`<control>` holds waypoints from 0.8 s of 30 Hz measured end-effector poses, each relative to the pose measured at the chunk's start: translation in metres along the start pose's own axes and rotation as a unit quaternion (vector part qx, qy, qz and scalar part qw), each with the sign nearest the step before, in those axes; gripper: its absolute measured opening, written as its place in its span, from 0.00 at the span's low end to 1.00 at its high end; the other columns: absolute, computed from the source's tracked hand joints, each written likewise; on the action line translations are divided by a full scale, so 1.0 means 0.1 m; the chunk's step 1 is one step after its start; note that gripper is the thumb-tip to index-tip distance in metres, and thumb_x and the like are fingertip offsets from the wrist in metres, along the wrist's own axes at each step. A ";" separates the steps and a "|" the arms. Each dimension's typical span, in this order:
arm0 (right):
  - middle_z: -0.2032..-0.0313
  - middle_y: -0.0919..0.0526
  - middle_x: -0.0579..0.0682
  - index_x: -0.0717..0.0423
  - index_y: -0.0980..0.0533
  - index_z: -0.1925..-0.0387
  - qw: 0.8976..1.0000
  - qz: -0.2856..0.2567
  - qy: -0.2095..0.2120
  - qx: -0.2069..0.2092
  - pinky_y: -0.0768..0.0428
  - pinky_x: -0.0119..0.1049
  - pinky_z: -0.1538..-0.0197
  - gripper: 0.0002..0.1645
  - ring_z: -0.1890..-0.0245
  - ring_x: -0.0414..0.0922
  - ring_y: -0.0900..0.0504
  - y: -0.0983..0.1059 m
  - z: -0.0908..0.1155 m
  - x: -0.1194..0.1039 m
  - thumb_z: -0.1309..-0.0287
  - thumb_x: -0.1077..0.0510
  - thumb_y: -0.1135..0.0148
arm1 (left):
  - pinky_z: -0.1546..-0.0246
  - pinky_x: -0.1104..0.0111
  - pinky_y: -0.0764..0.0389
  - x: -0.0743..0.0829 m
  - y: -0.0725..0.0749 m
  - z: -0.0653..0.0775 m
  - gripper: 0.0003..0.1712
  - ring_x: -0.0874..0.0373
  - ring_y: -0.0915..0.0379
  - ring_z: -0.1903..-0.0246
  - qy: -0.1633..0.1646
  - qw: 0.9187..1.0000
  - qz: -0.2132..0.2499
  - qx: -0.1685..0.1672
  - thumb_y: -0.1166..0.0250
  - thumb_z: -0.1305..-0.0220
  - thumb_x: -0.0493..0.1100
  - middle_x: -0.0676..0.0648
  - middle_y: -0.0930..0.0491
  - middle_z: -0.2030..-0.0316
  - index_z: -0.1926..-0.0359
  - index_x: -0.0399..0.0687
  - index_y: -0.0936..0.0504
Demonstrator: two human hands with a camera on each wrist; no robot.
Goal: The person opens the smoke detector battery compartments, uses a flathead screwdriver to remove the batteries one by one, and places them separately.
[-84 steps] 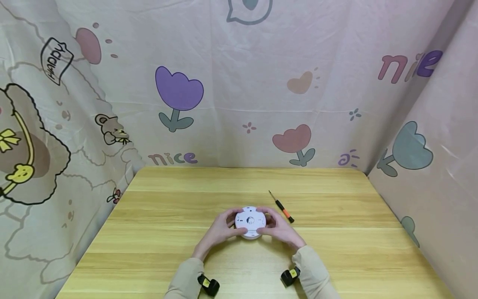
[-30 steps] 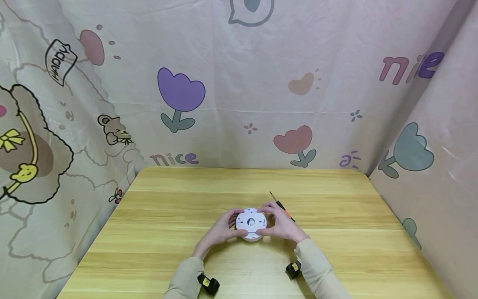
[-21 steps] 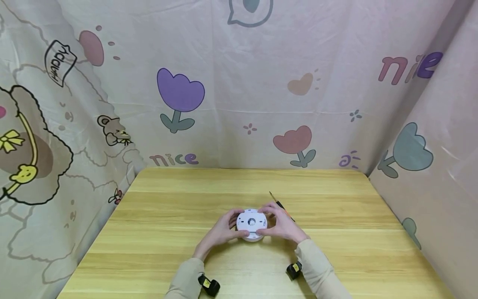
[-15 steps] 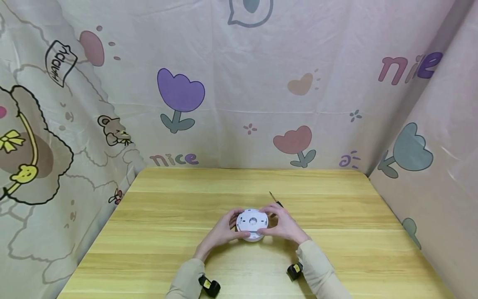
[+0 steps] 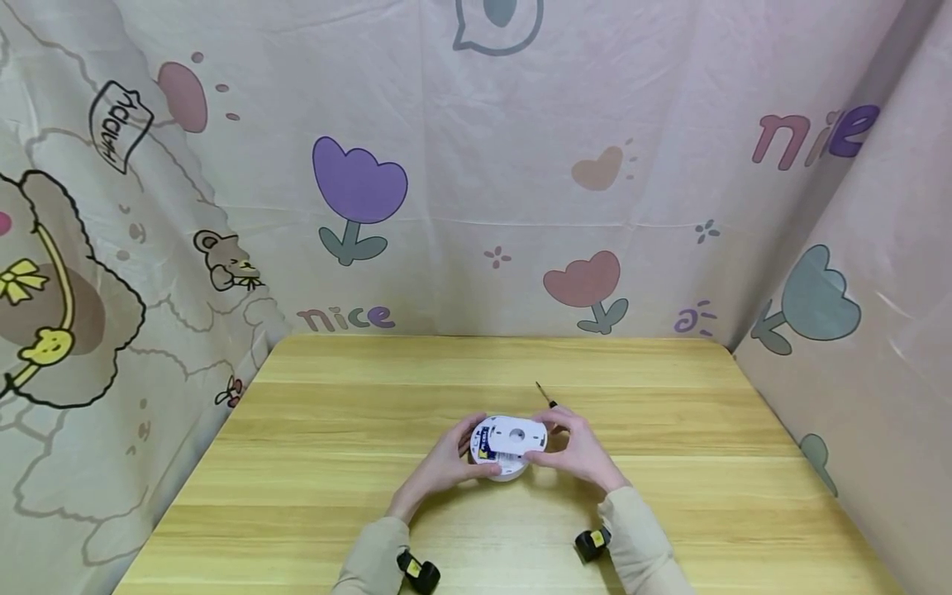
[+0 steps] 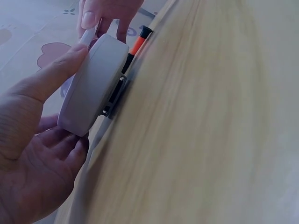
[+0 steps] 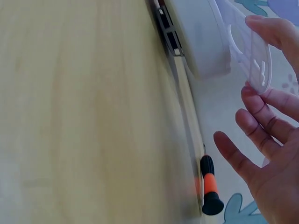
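Observation:
My left hand (image 5: 446,459) grips a round white housing, like a smoke alarm (image 5: 509,471), by its left side, thumb in front and fingers behind. In the left wrist view, the alarm's wall (image 6: 93,84) shows between thumb and fingers. My right hand (image 5: 586,456) pinches a thin white mounting plate (image 5: 519,433) with a round central hole. That plate stands off to the right over the alarm, uncovering a blue and yellow patch (image 5: 485,444) inside. In the right wrist view, the plate (image 7: 258,58) sits between thumb and forefinger, apart from the housing; the other fingers are spread loosely.
A screwdriver (image 5: 545,394) with a black and orange handle lies on the wooden table (image 5: 357,397) behind my right hand, which partly covers it. Patterned cloth (image 5: 461,165) hangs behind and at both sides. Black wrist cameras (image 5: 420,572) are strapped at both sleeves.
The plate has shifted right off the alarm with my right hand, baring the blue and yellow patch. My left hand has stayed nearly in place. The screwdriver handle is now mostly hidden.

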State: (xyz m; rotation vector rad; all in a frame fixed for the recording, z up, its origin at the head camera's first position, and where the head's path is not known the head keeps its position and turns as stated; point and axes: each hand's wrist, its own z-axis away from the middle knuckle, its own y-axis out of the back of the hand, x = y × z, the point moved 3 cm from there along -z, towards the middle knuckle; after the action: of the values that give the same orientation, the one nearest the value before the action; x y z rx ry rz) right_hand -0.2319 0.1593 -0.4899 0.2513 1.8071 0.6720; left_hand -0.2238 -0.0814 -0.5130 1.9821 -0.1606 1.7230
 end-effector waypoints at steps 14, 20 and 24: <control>0.56 0.17 0.50 0.55 0.19 0.49 0.997 -0.015 -0.011 0.069 0.18 0.34 0.54 0.32 0.61 0.40 0.23 0.18 0.10 0.23 0.60 0.56 0.17 | 0.25 0.49 0.37 0.02 -0.03 0.02 0.62 0.40 0.37 0.28 0.006 0.999 -0.053 0.000 0.19 0.52 0.49 0.34 0.35 0.28 0.24 0.36 0.44; 0.58 0.18 0.50 0.55 0.18 0.48 0.995 -0.018 -0.025 0.092 0.18 0.36 0.51 0.32 0.60 0.40 0.23 0.25 0.14 0.29 0.60 0.56 0.17 | 0.25 0.42 0.39 0.04 -0.05 0.02 0.63 0.38 0.38 0.28 0.007 0.996 -0.084 0.012 0.18 0.55 0.50 0.33 0.36 0.27 0.24 0.37 0.44; 0.56 0.17 0.51 0.55 0.18 0.47 0.993 -0.013 -0.041 0.107 0.21 0.35 0.48 0.33 0.58 0.37 0.24 0.30 0.17 0.32 0.58 0.56 0.18 | 0.25 0.41 0.41 0.05 -0.06 0.02 0.64 0.37 0.39 0.28 0.009 0.996 -0.085 0.015 0.17 0.55 0.49 0.32 0.38 0.27 0.24 0.37 0.44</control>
State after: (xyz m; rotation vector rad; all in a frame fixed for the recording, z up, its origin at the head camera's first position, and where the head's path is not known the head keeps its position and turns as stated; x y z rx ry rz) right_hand -0.2322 0.2047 -0.5025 0.3921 1.7999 0.4429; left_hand -0.2186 -0.0760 -0.5105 1.9415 0.0395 1.6416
